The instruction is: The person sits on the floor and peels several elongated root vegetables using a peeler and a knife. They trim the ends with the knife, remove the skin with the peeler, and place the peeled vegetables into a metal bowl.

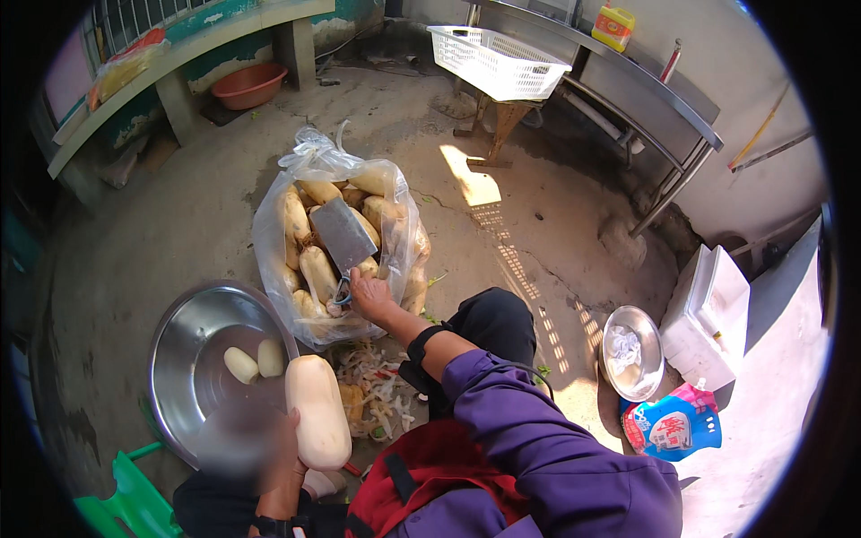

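Note:
My left hand (288, 440) grips a thick peeled lotus root section (318, 411) upright from its left side, beside the steel basin. Ahead, my right hand (372, 296) reaches over a clear plastic bag (272, 202) of unpeeled lotus roots (317, 269). Its fingers are at the near end of a cleaver (344, 232) whose broad blade lies over the roots, and touch a blue-handled tool, perhaps a peeler (343, 292). Which one it holds is hidden by the fingers. Two short peeled pieces (241, 364) lie in the steel basin (176, 350).
Peelings (373, 390) cover the floor between bag and knees. On my right are a small metal bowl (635, 383), a white foam box (706, 316) and a blue-pink pouch (672, 424). A green plastic stool (128, 494) stands left. Farther off are a white crate (498, 64) and orange basin (249, 87).

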A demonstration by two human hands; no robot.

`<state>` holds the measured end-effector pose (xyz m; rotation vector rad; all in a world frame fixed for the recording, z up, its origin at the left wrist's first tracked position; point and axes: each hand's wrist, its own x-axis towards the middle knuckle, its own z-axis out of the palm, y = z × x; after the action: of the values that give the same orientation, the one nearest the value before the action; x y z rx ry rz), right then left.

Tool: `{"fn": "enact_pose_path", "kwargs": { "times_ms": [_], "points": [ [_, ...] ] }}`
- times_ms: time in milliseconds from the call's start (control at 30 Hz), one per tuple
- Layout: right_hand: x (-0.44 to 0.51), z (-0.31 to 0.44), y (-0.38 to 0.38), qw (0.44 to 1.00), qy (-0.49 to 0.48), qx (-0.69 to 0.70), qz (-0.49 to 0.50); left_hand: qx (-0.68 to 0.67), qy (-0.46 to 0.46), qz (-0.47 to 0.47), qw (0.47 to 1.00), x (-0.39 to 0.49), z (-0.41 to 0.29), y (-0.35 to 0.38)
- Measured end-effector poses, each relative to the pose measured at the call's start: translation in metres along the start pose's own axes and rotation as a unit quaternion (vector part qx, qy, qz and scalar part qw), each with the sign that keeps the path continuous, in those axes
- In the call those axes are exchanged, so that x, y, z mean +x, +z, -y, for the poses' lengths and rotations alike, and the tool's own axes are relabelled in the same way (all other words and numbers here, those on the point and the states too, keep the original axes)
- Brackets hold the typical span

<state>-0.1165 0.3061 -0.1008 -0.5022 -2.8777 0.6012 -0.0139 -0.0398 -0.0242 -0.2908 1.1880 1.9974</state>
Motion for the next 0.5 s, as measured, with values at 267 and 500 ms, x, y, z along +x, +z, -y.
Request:
{"fn": "enact_pose_path", "kwargs": {
  "times_ms": [267,500],
  "points": [
    [0.023,0.018,-0.094,0.884,0.087,0.455,0.053,-0.039,-0.005,0.036,0.999,-0.003,-0.010,0.013],
    [-0.054,0.070,-0.178,0.698,-0.086,0.706,0.080,-0.044,-0.023,0.042,0.998,-0.003,-0.021,0.013]
  ]
}}
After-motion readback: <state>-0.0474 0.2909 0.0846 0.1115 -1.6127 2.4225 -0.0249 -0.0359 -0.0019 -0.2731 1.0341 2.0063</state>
